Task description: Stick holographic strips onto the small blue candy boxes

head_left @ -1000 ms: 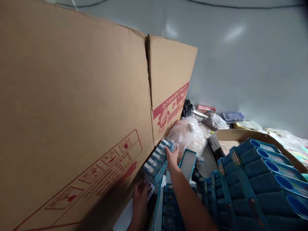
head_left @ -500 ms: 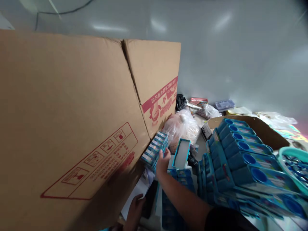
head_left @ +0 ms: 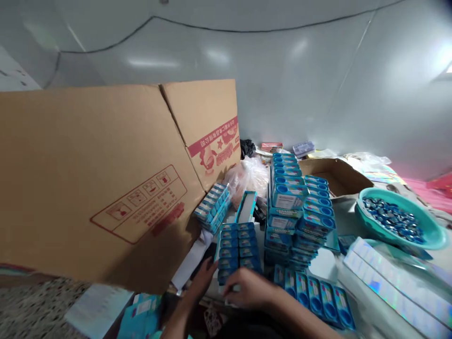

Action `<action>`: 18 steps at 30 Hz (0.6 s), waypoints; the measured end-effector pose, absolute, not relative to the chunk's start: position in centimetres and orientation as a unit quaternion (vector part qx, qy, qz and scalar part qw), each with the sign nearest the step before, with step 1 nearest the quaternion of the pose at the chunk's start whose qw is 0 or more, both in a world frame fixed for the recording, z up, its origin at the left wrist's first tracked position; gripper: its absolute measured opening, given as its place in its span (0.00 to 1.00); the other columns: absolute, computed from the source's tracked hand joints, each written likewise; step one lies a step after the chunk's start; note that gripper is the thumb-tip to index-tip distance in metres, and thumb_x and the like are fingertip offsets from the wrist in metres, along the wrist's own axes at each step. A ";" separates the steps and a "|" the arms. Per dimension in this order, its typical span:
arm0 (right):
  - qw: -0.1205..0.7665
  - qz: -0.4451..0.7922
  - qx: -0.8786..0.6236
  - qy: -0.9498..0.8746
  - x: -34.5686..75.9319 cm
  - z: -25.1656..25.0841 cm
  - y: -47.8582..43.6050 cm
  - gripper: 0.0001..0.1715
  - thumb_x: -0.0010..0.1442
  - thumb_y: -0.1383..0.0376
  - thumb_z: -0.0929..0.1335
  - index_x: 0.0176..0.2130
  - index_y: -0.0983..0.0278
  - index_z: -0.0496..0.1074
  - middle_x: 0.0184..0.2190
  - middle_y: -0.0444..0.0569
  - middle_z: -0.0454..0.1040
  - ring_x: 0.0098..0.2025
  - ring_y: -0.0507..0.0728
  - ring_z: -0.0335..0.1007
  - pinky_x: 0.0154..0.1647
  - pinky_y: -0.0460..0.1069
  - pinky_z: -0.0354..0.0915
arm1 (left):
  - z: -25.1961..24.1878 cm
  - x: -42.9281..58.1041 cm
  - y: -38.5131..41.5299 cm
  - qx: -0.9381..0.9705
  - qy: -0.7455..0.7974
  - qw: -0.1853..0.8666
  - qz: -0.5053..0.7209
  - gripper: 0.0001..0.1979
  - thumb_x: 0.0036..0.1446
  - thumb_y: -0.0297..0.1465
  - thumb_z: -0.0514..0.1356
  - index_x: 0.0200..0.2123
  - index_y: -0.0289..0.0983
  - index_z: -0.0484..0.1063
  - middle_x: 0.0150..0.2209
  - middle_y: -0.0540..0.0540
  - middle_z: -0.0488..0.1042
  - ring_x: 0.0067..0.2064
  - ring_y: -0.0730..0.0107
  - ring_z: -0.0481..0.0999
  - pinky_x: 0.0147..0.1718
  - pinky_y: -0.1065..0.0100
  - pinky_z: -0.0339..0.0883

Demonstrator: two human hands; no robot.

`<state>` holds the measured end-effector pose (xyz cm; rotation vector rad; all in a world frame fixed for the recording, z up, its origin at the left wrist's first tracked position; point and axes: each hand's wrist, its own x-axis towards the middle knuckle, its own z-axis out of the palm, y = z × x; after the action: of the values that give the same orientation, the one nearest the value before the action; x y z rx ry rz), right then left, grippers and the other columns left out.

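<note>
My left hand [head_left: 203, 281] is low in the middle, fingers stretched forward, beside the near left corner of a double row of small blue boxes [head_left: 237, 249]. I see nothing held in it. Just right of it, my right hand [head_left: 243, 288] has its fingers curled in at the front edge of those boxes. It is blurred, and anything between its fingers cannot be made out. Left of the rows lie a white paper sheet [head_left: 189, 264] and a dark object partly hidden by my left hand. Beyond the rows lies an open blue-rimmed tray [head_left: 246, 207] with a pale inside.
A large cardboard carton [head_left: 106, 165] walls off the left. Beside it stands a stack of blue boxes [head_left: 213, 207]. Tall piles of blue boxes [head_left: 287, 202] rise right of centre. Further right are a teal basin [head_left: 438, 235] of shiny blue pieces and a white shiny strip [head_left: 395, 282].
My right hand has come back from the stack beside the carton towards me, close to my left hand. The view has swung, now showing the basin and more of the right side.
</note>
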<state>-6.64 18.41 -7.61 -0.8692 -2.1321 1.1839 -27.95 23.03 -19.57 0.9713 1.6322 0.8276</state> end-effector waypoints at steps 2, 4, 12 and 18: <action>0.332 0.361 -0.373 -0.787 -1.6 -7.7 15.1 0.13 0.54 0.72 0.68 0.36 0.61 0.81 0.32 0.46 0.81 0.34 0.53 0.77 0.36 0.44 0.68 | -19.9 -26.6 21.0 0.378 0.679 0.524 0.349 0.38 0.54 0.47 0.62 0.64 0.38 0.59 0.59 0.32 0.70 0.58 0.51 0.73 0.52 0.53 0.69; 0.410 0.209 -0.432 -0.776 3.2 -8.3 12.1 0.13 0.59 0.71 0.66 0.40 0.61 0.79 0.33 0.50 0.80 0.35 0.54 0.76 0.37 0.46 0.69 | -19.9 -25.7 19.3 0.356 0.684 0.532 0.349 0.40 0.59 0.46 0.59 0.69 0.42 0.48 0.61 0.32 0.67 0.60 0.52 0.72 0.51 0.52 0.71; 0.410 -0.069 -0.708 -0.571 14.9 -12.6 4.7 0.23 0.65 0.60 0.65 0.58 0.61 0.68 0.56 0.60 0.69 0.58 0.66 0.67 0.56 0.64 0.67 | -19.2 -23.9 20.0 0.321 0.697 0.550 0.330 0.34 0.63 0.51 0.50 0.68 0.46 0.49 0.70 0.39 0.54 0.69 0.51 0.57 0.60 0.48 0.62; 0.386 0.050 -0.783 -0.485 14.5 -14.7 4.7 0.42 0.63 0.46 0.65 0.68 0.62 0.56 0.71 0.61 0.44 0.72 0.71 0.44 0.67 0.67 0.55 | -19.6 -22.4 19.8 0.318 0.684 0.561 0.340 0.30 0.62 0.53 0.52 0.61 0.44 0.63 0.65 0.40 0.63 0.67 0.53 0.61 0.57 0.53 0.67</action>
<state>14.48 4.71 -14.70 -1.9946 -1.2357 0.1262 -22.39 19.76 -19.58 0.7489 1.6121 0.8006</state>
